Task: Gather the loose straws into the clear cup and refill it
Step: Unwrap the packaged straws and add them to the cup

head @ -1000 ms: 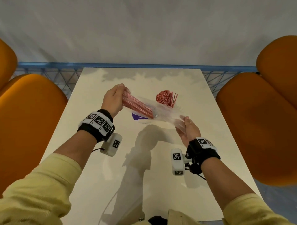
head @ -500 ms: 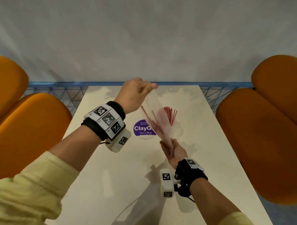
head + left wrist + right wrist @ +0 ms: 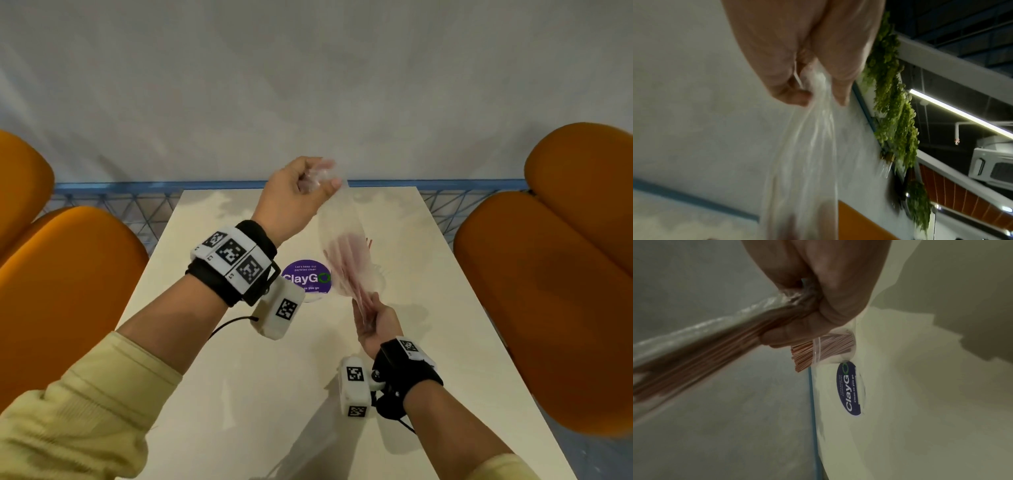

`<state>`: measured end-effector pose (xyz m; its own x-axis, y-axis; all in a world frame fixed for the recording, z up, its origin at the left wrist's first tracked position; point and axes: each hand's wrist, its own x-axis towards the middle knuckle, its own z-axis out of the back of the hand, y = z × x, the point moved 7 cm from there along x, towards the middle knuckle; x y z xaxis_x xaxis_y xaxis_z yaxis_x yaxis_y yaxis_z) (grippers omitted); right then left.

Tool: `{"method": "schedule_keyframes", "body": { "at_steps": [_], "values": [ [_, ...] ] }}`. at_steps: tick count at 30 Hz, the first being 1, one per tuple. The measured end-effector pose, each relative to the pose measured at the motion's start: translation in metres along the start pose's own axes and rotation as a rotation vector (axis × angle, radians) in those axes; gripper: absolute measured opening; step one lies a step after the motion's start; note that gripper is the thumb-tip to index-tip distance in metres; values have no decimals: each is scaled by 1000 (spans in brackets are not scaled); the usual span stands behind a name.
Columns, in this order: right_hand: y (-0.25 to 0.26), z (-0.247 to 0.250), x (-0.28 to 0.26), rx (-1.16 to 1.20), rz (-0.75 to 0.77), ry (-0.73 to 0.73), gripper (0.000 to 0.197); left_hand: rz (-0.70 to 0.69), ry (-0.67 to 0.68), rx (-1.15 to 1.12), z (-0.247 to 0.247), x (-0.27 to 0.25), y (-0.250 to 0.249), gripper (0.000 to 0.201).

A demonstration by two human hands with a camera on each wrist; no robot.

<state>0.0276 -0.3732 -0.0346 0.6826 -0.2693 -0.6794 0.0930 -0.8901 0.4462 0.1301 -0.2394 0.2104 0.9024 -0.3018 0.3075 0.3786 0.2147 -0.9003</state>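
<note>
**Bag of straws held upright between two hands**

The right hand (image 3: 371, 322) clenches the lower end of a clear plastic bag (image 3: 342, 240), its fingers (image 3: 797, 335) wrapped round the bundle of thin red straws (image 3: 701, 352) inside. The left hand (image 3: 294, 198) pinches the bag's empty upper end, raised above the white table (image 3: 239, 377). The bag hangs stretched, crinkled and blurred. Behind it on the table stands the clear cup (image 3: 836, 347), packed with more red straws, beside a purple ClayGo sticker (image 3: 305, 277).
</note>
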Motion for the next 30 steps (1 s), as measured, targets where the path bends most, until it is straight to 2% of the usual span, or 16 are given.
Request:
{"method": "schedule_keyframes", "body": {
  "at_steps": [2,5,7,9,15,18,20,24,27,30],
  "values": [
    [1,-3,-1,-16,14,6,25,83,-27,12,-2,-8,18,65],
    [3,-9,0,-51,51,35,28,282,-48,-101,-9,-21,56,83],
    [4,-12,0,-75,73,58,31,370,-33,-172,-17,-27,73,66],
    [4,-13,-1,-90,87,76,32,359,-19,-146,-20,-28,75,43],
    [0,-16,-7,-42,55,104,27,282,-91,-254,-20,-24,62,42],
    [-2,-23,-11,-57,48,114,26,301,3,-134,-39,-34,80,51],
    [-4,-29,-14,-75,44,145,24,324,59,-60,-53,-41,94,47],
    [-9,-42,-14,-107,41,242,24,280,23,165,-57,-43,97,35],
    [-11,-47,-17,-129,6,340,24,291,-43,252,-46,-36,98,39],
    [-11,-53,-25,-288,-33,492,17,307,-88,305,-37,-32,100,41]
  ]
}}
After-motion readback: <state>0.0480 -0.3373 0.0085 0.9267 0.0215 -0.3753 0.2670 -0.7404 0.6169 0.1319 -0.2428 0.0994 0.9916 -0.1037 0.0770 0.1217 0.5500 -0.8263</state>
